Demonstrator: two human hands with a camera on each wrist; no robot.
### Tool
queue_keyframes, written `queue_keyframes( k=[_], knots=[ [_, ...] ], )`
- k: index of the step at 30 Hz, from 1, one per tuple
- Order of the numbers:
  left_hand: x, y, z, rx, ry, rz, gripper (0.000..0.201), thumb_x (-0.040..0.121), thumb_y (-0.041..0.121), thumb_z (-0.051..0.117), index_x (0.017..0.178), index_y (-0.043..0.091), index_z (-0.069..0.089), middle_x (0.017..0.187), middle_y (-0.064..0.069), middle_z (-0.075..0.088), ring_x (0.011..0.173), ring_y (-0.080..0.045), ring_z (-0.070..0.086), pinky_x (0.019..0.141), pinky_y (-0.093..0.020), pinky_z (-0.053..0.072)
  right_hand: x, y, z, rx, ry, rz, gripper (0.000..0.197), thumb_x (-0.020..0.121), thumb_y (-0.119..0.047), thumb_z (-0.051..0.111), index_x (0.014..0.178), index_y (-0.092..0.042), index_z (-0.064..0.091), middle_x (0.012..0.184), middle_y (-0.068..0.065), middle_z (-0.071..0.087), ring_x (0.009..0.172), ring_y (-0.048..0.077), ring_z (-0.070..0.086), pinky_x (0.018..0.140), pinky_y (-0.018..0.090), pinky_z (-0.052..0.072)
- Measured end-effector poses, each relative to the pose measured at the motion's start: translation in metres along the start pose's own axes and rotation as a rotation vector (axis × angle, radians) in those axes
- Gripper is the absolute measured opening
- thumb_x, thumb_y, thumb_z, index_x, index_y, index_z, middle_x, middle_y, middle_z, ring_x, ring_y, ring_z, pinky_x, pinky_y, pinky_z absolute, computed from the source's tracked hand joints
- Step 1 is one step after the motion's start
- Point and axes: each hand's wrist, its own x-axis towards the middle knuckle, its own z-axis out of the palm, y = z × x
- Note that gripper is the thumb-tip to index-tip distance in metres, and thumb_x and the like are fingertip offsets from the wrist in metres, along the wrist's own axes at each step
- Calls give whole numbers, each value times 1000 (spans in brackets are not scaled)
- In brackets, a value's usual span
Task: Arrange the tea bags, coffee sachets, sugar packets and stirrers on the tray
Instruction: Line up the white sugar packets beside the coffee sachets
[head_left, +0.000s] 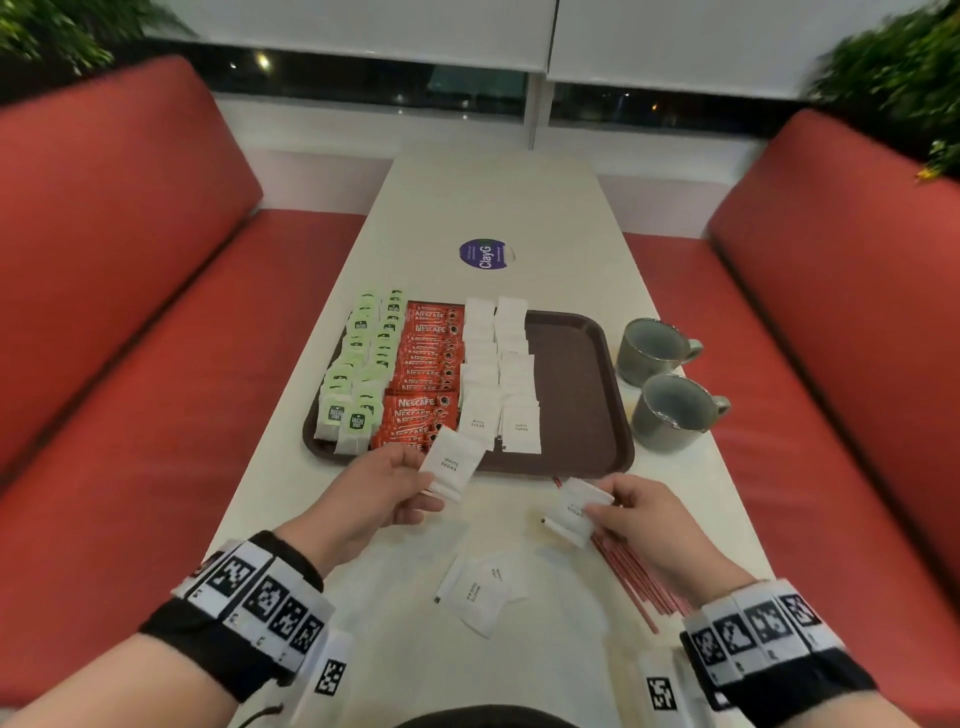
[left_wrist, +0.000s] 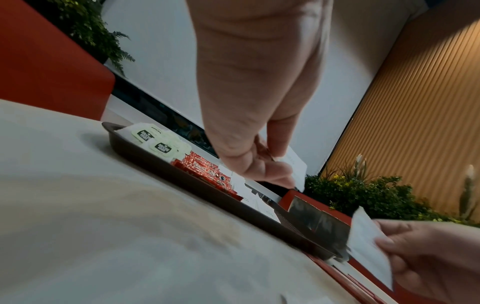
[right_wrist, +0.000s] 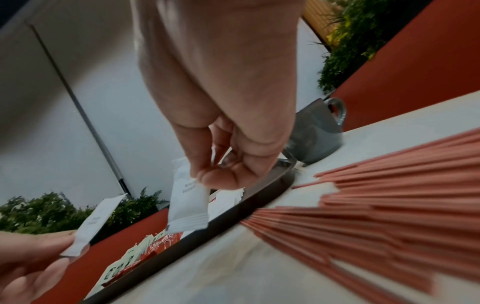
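Observation:
A dark brown tray (head_left: 576, 395) lies mid-table with rows of green-tagged tea bags (head_left: 358, 374), red coffee sachets (head_left: 428, 364) and white sugar packets (head_left: 501, 374). My left hand (head_left: 395, 483) pinches a small stack of white sugar packets (head_left: 451, 462) just above the tray's near rim. My right hand (head_left: 631, 512) pinches another sugar packet (head_left: 576, 512) in front of the tray; the right wrist view shows that packet (right_wrist: 187, 203) hanging from my fingers. Loose sugar packets (head_left: 478, 590) lie on the table between my wrists. Red stirrers (head_left: 639, 582) lie fanned under my right hand.
Two grey mugs (head_left: 670, 384) stand right of the tray. A round purple sticker (head_left: 484, 253) sits farther up the white table (head_left: 493, 197). Red benches (head_left: 119, 291) flank both sides. The tray's right third is bare.

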Motion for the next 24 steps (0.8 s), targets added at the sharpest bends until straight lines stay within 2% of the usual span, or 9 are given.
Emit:
queue_keyframes(
  k=[5,8,10,12,14,17,19,21,24],
  knots=[
    [16,6,12,75,123,65,5,90,8,60,89,13,62,95,0,70,83,-14,63,64,-24,44,56,-34,9,-86,69,-99,3,86,-9,65,85,-12,65,78,8,68,57,12,58,57,24,52],
    [32,12,19,114,217,119,6,86,6,64,86,12,64,89,-3,67,74,-11,54,61,-21,40,87,-43,16,-242,41,-155,4,86,-13,65,83,-16,64,82,6,67,68,16,60,67,32,55],
    [43,18,21,87,240,127,7,85,4,65,87,10,64,89,-7,65,73,-14,55,60,-21,41,103,-46,20,-326,4,-169,8,86,-15,65,80,-19,62,77,4,62,69,16,57,69,32,52],
    [54,23,23,49,247,113,9,85,1,65,84,10,62,84,-8,63,71,-16,57,59,-23,46,115,-47,24,-362,-29,-167,13,85,-15,66,77,-22,59,73,-2,57,67,12,54,62,23,44],
    [64,27,25,55,253,86,13,84,0,66,80,11,60,78,-8,62,68,-18,59,64,-28,53,122,-49,29,-413,-59,-166,14,85,-14,66,77,-22,58,78,-3,58,67,9,52,58,18,37],
    [74,30,30,131,232,56,12,83,-1,66,80,10,60,75,-12,65,67,-21,62,76,-38,58,128,-49,33,-514,-70,-148,8,86,-13,63,87,-19,58,91,-1,58,74,8,50,56,15,34],
    [77,31,33,189,214,50,11,83,-2,65,81,8,60,77,-14,66,65,-20,62,72,-33,59,128,-50,35,-555,-36,-151,14,87,-14,61,100,-17,58,100,-1,53,80,12,51,62,18,38],
    [79,31,36,211,199,51,10,84,-3,64,84,6,59,79,-15,65,64,-19,62,66,-28,58,127,-54,37,-548,32,-231,25,89,-20,58,114,-17,56,106,-3,48,83,12,51,72,21,40],
    [83,31,38,195,186,46,12,84,-5,62,82,5,58,76,-14,62,65,-19,62,62,-24,57,124,-66,41,-365,-7,-325,36,89,-19,58,124,-21,54,109,-6,53,76,4,51,66,12,39]
  ],
)
